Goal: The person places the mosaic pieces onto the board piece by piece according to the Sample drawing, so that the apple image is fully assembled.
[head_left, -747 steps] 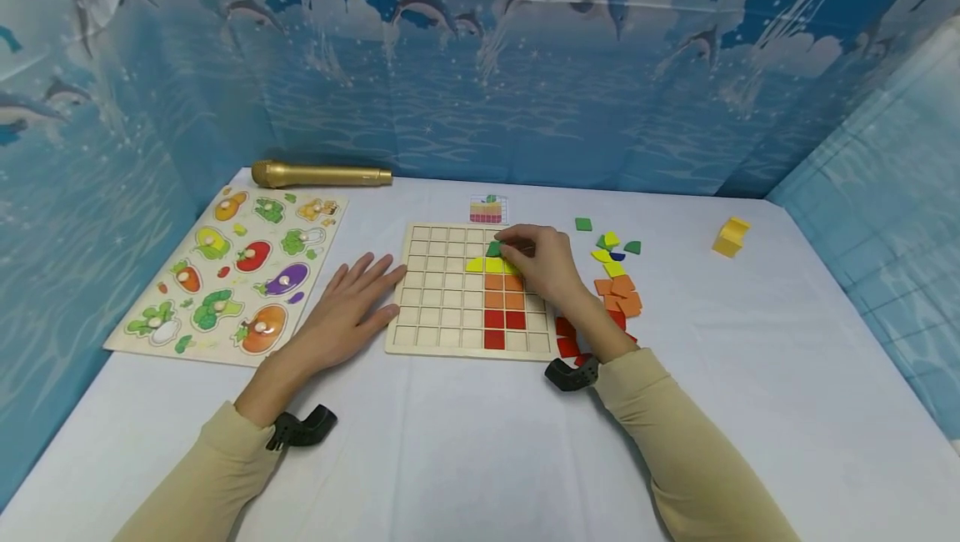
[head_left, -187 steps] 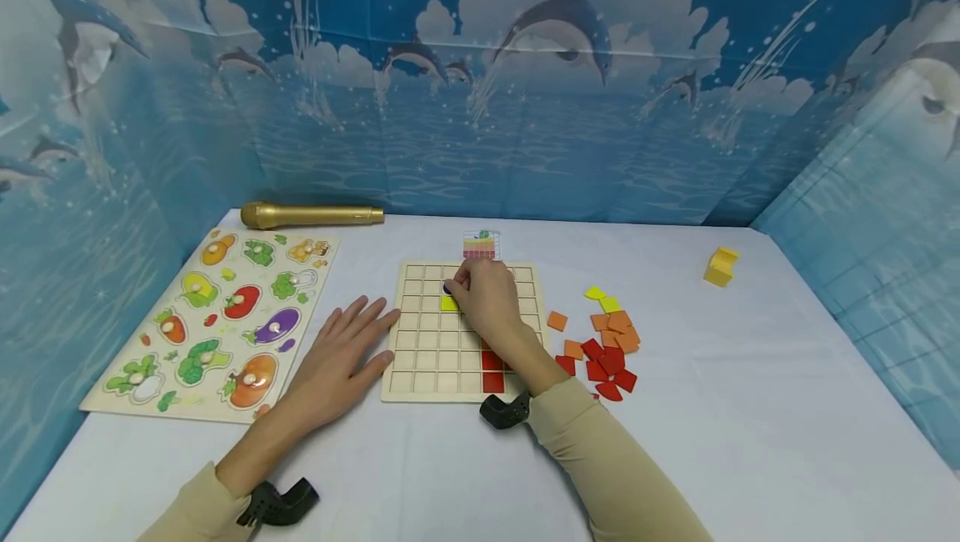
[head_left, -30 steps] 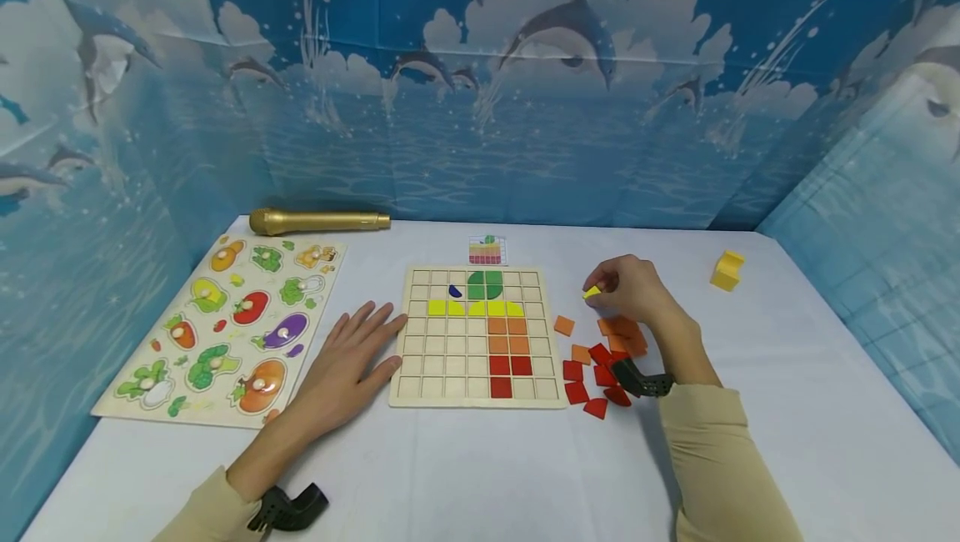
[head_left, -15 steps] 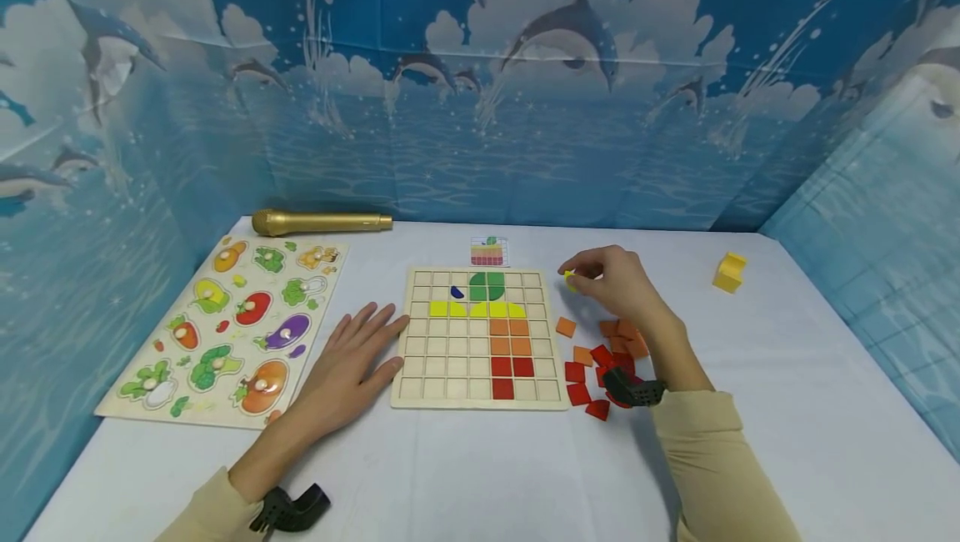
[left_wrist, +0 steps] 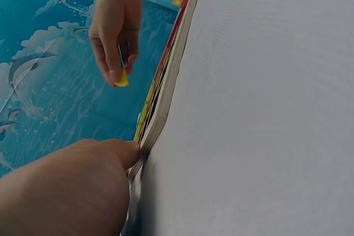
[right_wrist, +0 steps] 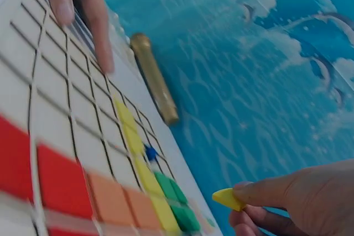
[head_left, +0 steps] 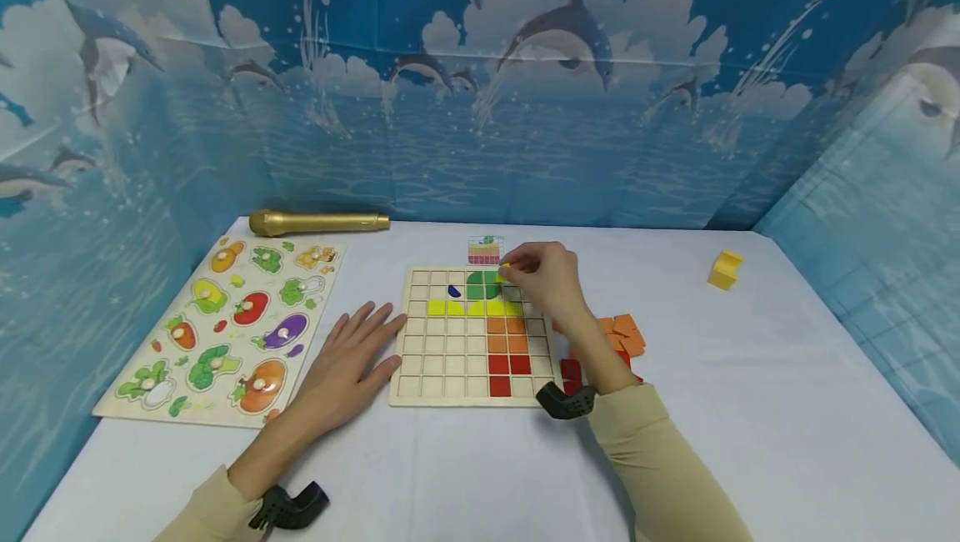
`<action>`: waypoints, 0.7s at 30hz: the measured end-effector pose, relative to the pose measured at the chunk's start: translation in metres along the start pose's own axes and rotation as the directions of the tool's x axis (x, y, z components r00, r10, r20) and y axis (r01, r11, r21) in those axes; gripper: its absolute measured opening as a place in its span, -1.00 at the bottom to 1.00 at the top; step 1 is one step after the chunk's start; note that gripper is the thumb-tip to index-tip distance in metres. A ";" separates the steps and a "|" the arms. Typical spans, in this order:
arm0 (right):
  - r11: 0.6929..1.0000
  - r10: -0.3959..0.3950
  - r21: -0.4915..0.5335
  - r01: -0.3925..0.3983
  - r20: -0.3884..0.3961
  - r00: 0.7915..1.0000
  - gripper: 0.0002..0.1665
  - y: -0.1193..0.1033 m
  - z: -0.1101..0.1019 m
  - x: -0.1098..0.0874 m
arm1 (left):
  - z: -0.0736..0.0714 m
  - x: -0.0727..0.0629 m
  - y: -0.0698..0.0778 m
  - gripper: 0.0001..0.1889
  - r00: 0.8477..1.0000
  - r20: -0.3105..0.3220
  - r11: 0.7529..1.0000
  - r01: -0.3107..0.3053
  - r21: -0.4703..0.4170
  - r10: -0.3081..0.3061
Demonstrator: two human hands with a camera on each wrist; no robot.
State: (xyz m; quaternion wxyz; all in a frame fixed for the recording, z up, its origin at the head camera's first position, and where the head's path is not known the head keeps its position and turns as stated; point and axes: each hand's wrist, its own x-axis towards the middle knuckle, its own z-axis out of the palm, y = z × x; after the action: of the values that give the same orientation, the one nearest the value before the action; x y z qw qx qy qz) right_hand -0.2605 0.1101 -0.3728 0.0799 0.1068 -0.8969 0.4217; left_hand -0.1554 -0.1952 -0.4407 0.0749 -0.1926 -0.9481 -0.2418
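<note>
A wooden grid board [head_left: 438, 358] lies mid-table, with red, orange, yellow and green tiles and one small dark blue tile [head_left: 454, 291] in its cells. My right hand [head_left: 547, 275] pinches a yellow tile [right_wrist: 227, 198] between thumb and fingers, above the board's back right part by the green tiles [head_left: 477, 284]. The right wrist view shows that tile has a curved edge. My left hand [head_left: 348, 371] lies flat with fingers spread, its fingertips at the board's left edge. A small printed picture card [head_left: 486, 250] lies just behind the board.
Loose orange tiles [head_left: 624, 333] and red tiles [head_left: 571, 375] lie right of the board, partly hidden by my right forearm. A vegetable puzzle board [head_left: 247, 283] sits at the left, a gold microphone [head_left: 318, 223] behind it. A yellow block [head_left: 725, 270] stands far right.
Over the last second my right hand has carried the yellow tile leftward from the loose tiles to above the board. Earlier, yellow, green and blue tiles were added to the grid. My left hand stays put.
</note>
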 end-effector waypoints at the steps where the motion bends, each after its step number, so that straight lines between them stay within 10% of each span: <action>1: 1.000 0.011 0.019 -0.012 0.009 1.000 -0.90 -0.006 0.009 0.000 | 0.000 0.000 0.000 -0.38 1.000 -0.001 1.000 -0.001 0.000 0.001; 21: 0.995 -0.103 0.036 0.098 0.185 0.977 -0.91 -0.043 0.100 -0.008 | -0.002 0.000 -0.001 -0.39 1.000 -0.014 1.000 -0.017 -0.001 0.017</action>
State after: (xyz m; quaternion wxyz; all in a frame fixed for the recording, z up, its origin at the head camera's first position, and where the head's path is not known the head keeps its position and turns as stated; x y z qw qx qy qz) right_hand -0.2466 0.0068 -0.4060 0.0151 0.1921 -0.8881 0.4174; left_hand -0.1560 -0.1969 -0.4396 0.0836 -0.1991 -0.9457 -0.2430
